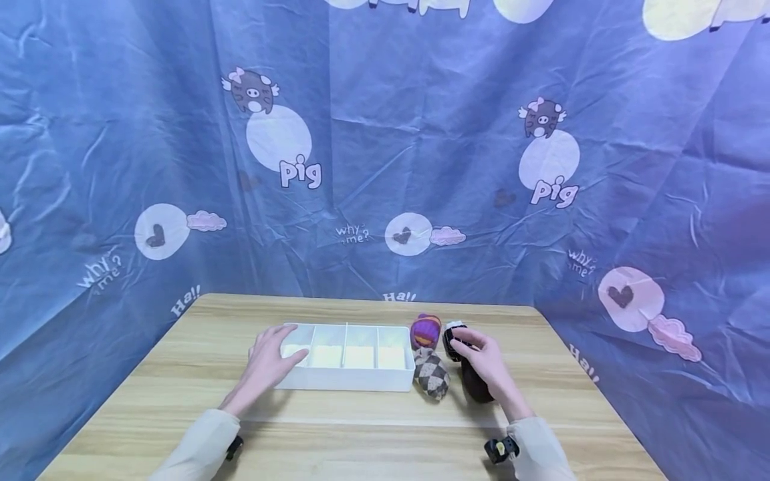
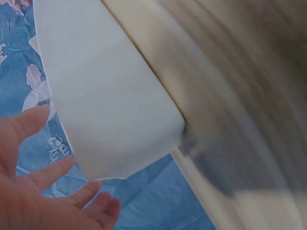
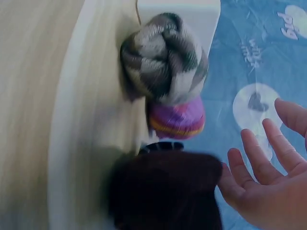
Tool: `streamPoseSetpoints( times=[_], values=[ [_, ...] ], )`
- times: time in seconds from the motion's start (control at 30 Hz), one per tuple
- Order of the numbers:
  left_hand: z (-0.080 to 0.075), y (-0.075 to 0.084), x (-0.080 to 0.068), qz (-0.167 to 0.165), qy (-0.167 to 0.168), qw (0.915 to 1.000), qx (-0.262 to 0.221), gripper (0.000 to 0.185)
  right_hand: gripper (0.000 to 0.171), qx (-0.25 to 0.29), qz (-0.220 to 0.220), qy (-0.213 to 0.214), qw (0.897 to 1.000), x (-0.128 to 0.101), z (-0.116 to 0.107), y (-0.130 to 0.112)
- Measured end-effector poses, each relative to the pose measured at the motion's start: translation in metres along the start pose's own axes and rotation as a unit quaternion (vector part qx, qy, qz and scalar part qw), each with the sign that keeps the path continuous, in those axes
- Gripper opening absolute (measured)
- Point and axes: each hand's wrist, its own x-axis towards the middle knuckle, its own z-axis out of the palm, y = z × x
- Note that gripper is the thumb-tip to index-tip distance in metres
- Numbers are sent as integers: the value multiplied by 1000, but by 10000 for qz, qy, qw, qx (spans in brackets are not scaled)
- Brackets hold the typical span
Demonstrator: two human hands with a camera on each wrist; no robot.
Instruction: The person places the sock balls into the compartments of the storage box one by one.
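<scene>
Blue pig-print cloth surrounds the wooden worktop [image 1: 361,427]. From the head view, the left hand [image 1: 271,361] rests with straight fingers on the white divided box [image 1: 345,367]; the right hand [image 1: 487,364] covers a dark sock roll [image 1: 475,387], beside the argyle roll [image 1: 432,377] and the purple roll [image 1: 426,331]. The left wrist view shows spread fingers [image 2: 53,172] at the box wall [image 2: 110,110]; I think the box may slide. The right wrist view shows wide fingers [image 3: 268,158] not gripping the dark roll [image 3: 165,191], which could roll away.

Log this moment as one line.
left hand: rests on white tray | right hand: over dark sock roll | tray: four compartments
</scene>
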Motion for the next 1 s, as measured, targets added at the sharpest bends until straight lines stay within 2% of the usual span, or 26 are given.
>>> streamPoseSetpoints(
  times=[0.27,0.43,0.6,0.8,0.9,1.0],
  values=[
    [-6,-16,-2,128,-176,9982,-559,64,46,247,110,76,9996,3,-22,19],
    [-11,-22,-5,-148,-531,9935,-992,68,47,234,281,247,9990,2,-34,23],
    [-14,-31,-5,-485,-867,9853,-1391,73,45,-61,338,366,9987,0,-42,26],
    [-17,-39,-6,-585,-1068,9741,-1904,79,47,-596,333,101,9976,-3,-47,35],
    [-20,-41,-6,-523,-1159,9690,-2117,79,52,-405,376,-251,9982,-5,-48,39],
    [-22,-43,-6,-504,-1242,9661,-2205,78,58,91,391,-746,9964,-6,-52,43]
  ],
)
